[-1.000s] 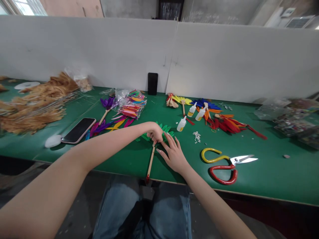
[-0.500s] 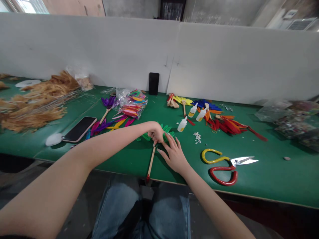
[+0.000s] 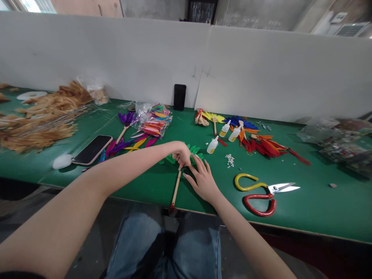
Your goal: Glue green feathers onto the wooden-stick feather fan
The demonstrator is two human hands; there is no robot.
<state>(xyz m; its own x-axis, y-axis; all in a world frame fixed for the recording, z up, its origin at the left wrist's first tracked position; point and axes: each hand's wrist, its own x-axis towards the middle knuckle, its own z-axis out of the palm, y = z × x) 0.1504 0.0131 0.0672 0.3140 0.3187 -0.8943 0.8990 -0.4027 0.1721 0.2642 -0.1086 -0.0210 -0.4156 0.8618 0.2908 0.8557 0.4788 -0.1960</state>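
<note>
Green feathers (image 3: 194,149) fan out on the green table behind my hands, joined near a wooden stick (image 3: 176,188) with a red tip at the table's front edge. My left hand (image 3: 182,155) is bent down over the top of the stick with its fingers closed; what they pinch is too small and hidden to name. Close beside it on the right, my right hand (image 3: 200,176) lies with its fingers spread, fingertips touching the green feathers. Part of the fan is covered by both hands.
Scissors (image 3: 269,193) lie at the right, near small white beads (image 3: 229,160). Glue bottles (image 3: 212,145) and red feathers (image 3: 266,146) are behind. A phone (image 3: 92,149), purple feathers (image 3: 126,118) and tan fibres (image 3: 52,112) lie left. A black phone (image 3: 179,97) leans on the white board.
</note>
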